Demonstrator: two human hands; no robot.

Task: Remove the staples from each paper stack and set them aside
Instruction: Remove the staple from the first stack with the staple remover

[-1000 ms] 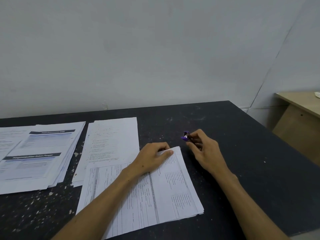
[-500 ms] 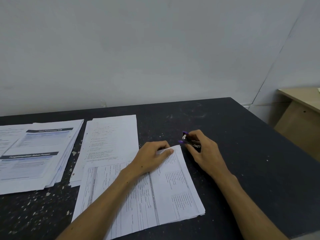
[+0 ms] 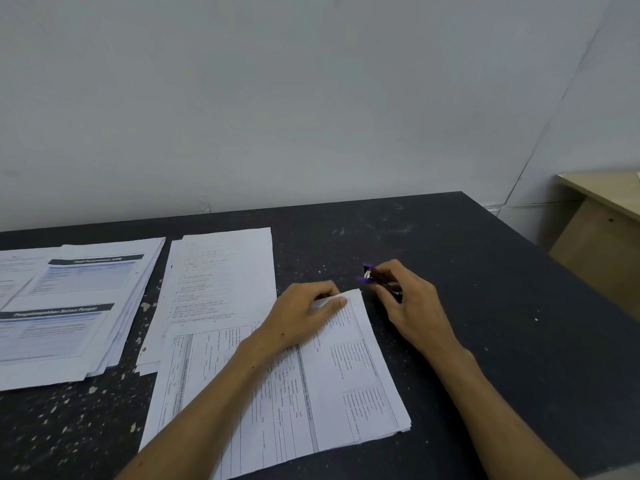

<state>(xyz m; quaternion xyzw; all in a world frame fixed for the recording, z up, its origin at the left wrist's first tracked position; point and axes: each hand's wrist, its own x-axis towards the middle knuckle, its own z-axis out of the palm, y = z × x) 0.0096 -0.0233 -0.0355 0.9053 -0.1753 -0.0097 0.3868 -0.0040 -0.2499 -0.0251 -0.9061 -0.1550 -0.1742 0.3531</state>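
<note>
Left hand: your left hand lay on the far right corner of the white stapled paper stack printed with form tables; its fingers curled over a lifted corner of the top sheet and pinched it, with the thumb tip on top.
Right hand: your right hand gripped the small purple-tipped staple remover, fingers curled round its dark body, just to the right of that same corner.
Staple remover: its purple jaws pointed left toward the stack's far right corner and stood close to it; whether they touched the paper, you could not tell from this view.
Working stack: it lay tilted on the dark speckled tabletop, near you and at the middle, under your left forearm.
Staple: too small to make out at the corner.
Middle stack: a white stack of sheets with lines of text lay farther off and to the left, its near edge tucked under the working stack.
Left stack: a fanned pile of white sheets with dark header bars and blue print lay at the far left.
Beyond the table: a light wooden desk stood at the right, by the pale wall.
</note>
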